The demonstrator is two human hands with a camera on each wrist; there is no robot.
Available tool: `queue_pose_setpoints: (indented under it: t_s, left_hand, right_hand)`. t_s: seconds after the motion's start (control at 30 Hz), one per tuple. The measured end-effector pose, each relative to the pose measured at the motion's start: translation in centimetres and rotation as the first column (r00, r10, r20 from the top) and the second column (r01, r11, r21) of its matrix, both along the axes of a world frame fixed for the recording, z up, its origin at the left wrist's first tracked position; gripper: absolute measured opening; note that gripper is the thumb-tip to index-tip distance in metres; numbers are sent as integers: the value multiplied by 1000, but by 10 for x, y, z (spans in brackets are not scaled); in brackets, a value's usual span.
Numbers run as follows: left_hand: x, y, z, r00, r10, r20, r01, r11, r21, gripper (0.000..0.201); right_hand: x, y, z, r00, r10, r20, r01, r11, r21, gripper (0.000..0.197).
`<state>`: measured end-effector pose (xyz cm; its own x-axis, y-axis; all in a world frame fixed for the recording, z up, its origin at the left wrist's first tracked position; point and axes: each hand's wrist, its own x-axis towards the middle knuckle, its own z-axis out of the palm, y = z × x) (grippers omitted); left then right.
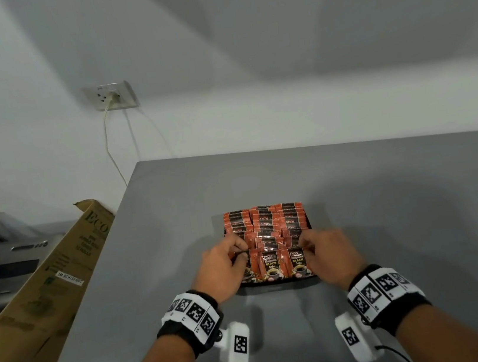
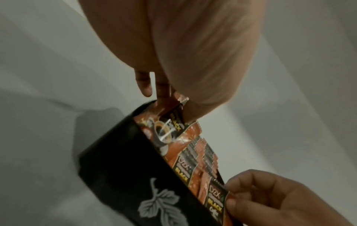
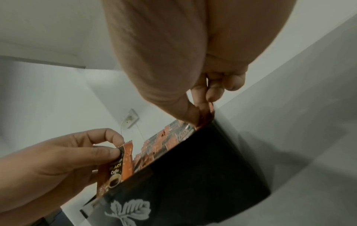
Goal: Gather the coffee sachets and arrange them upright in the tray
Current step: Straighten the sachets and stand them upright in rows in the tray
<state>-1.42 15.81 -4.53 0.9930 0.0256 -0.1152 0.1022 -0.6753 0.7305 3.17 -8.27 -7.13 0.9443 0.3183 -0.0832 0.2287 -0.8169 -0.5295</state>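
Note:
A black tray (image 1: pixel 277 281) with a white leaf print (image 2: pixel 154 206) sits on the grey table, packed with several orange-and-black coffee sachets (image 1: pixel 266 226) standing upright in three rows. My left hand (image 1: pixel 242 253) pinches the top edge of the front-left sachet (image 2: pixel 168 126) between thumb and fingers. At the other corner, my right hand (image 1: pixel 304 244) pinches the top of the front-right sachet (image 1: pixel 297 260). Between the two stands the front middle sachet (image 1: pixel 272 265), which neither hand touches. In the right wrist view the right fingertips (image 3: pixel 201 113) close over the tray's wall (image 3: pixel 203 168).
The grey table (image 1: pixel 392 220) ends at a white wall behind the tray. A long cardboard box (image 1: pixel 61 285) leans by the table's left edge, with a grey appliance (image 1: pixel 5 268) beyond it. A wall socket (image 1: pixel 113 95) has a cable hanging down.

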Motion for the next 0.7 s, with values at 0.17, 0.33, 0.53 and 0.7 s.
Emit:
queue_pose_setpoints:
  t_s: [0.17,0.33,0.53,0.7]
  left_hand:
    - [-2,3,-20,994,-45,98,27,983,181,14]
    - [-1,1,-25,979,-101,178,26,923,383,18]
    - [-4,0,-28,970,-157,184,57,888,455,27]
    - [-3,0,-27,973,-122,198,3,859,512,24]
  right_hand:
    - [-6,-1,-9,991,-9,130,10,1000,-13,8]
    - [-13,-2,-10,978,11,211,-7,1000,-24,16]
    - [-20,0,-11,920,116,374,-100,993,-63,20]
    - [-15,0,-18,920,89,382,-49,992,-113,6]
